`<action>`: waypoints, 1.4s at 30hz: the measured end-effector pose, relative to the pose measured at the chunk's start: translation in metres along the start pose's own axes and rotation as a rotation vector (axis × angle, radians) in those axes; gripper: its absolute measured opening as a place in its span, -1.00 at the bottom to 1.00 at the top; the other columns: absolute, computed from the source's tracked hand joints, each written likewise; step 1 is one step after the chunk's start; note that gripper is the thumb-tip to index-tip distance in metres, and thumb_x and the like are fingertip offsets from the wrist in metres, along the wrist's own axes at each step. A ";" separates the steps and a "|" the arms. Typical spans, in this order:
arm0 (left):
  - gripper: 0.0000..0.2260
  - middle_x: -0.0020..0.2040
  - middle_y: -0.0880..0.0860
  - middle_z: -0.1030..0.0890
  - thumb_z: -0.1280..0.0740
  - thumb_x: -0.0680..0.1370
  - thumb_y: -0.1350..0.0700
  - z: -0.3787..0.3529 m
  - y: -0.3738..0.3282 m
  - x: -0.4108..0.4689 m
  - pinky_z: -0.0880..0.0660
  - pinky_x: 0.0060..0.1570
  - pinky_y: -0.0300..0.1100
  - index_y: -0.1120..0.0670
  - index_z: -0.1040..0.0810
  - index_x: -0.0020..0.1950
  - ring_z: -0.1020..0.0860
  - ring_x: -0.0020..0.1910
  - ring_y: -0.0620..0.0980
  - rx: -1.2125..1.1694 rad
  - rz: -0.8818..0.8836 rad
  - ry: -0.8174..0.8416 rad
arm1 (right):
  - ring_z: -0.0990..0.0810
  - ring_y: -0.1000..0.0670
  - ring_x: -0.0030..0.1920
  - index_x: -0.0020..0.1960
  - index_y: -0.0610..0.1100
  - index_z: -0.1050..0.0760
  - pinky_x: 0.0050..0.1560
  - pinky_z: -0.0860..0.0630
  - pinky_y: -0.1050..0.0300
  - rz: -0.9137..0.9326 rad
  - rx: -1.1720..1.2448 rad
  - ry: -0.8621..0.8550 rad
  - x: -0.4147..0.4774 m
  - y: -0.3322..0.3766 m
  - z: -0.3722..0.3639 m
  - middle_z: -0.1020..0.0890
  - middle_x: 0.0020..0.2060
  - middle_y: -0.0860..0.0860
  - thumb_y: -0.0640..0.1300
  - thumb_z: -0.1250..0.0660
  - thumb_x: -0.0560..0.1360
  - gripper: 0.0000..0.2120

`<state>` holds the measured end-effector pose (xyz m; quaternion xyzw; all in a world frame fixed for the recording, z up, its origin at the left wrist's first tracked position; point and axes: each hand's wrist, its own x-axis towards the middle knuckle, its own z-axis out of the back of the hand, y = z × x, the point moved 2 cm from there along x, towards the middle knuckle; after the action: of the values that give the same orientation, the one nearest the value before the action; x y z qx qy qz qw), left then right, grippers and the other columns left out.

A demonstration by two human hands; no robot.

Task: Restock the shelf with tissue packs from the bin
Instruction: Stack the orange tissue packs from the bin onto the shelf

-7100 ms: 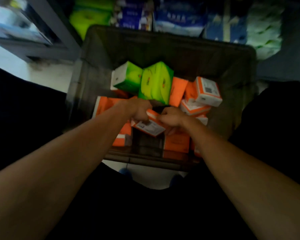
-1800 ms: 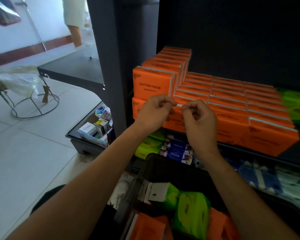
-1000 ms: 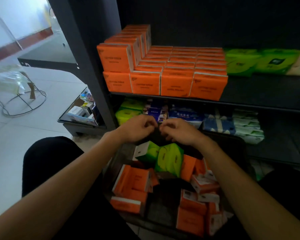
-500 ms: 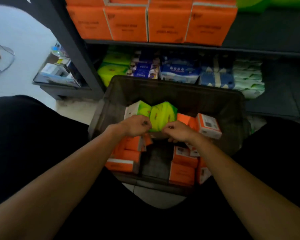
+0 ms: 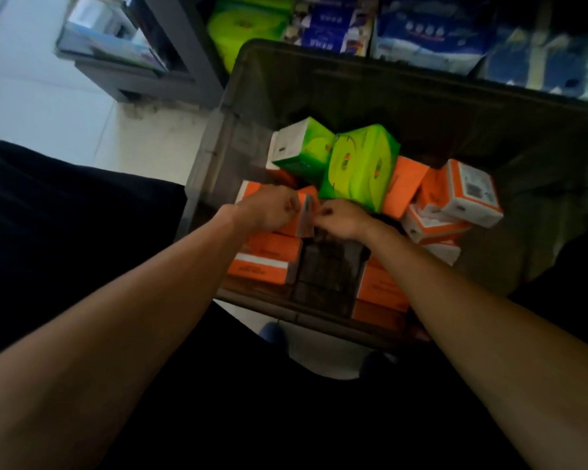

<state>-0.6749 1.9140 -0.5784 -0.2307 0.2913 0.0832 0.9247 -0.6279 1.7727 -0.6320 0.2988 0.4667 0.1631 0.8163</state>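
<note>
The fingers (image 5: 290, 207) of the left hand (image 5: 269, 212) are curled against one side of an orange tissue pack (image 5: 305, 217) that stands on edge. The right hand (image 5: 342, 220) meets it from the other side, fingertips pinching the pack's near end as far as I can tell through the blur. I read this two-sided hold as a way to draw the pack straight up out of the pile without dragging its neighbours along. The pack sits at centre frame inside the bin (image 5: 353, 83), just below two green packs (image 5: 358, 167) that lean against each other. More orange packs (image 5: 469, 195) are heaped at centre right and others lie flat below the left hand, so I judge plenty is left to move. The shelf (image 5: 184, 49) shows its grey upright at upper centre, with blue packs (image 5: 421, 32) on the low tier along the top edge, and pale floor (image 5: 31, 96) fills the upper left.
</note>
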 end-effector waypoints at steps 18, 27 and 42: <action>-0.71 0.17 0.17 -0.58 -0.30 0.46 0.29 -0.012 -0.006 0.031 -0.36 0.06 -0.25 0.20 -0.58 0.17 -0.52 0.18 0.10 -0.068 -0.018 -0.064 | -0.55 0.13 -0.48 -0.05 -0.07 -0.51 -0.48 -0.47 0.29 -0.208 0.522 -0.061 0.011 -0.006 -0.030 -0.57 -0.34 -0.01 -0.08 -0.36 0.53 -0.93; -0.76 0.08 0.14 -0.65 -0.27 0.46 0.26 0.013 -0.031 0.009 -0.48 0.10 -0.10 0.19 -0.65 0.06 -0.57 0.10 0.09 -0.018 -0.053 -0.107 | -0.55 0.00 -0.42 -0.17 -0.15 -0.50 -0.47 -0.53 0.17 -0.167 0.348 -0.109 -0.034 0.004 0.002 -0.56 -0.38 -0.07 -0.09 -0.38 0.50 -0.85; -0.72 0.06 0.08 -0.61 -0.38 0.51 -0.03 0.074 -0.063 -0.037 -0.51 0.05 0.01 0.06 -0.52 0.16 -0.57 0.03 0.04 -1.115 0.049 -0.260 | -0.56 -0.16 0.14 0.14 -0.10 -0.55 0.05 -0.56 -0.08 0.151 1.122 -0.330 -0.115 0.050 0.085 -0.59 0.17 -0.17 0.03 -0.39 0.17 -0.45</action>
<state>-0.6497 1.8934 -0.4793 -0.6646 0.0924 0.2733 0.6892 -0.6127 1.7194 -0.4908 0.7387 0.3258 -0.0996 0.5815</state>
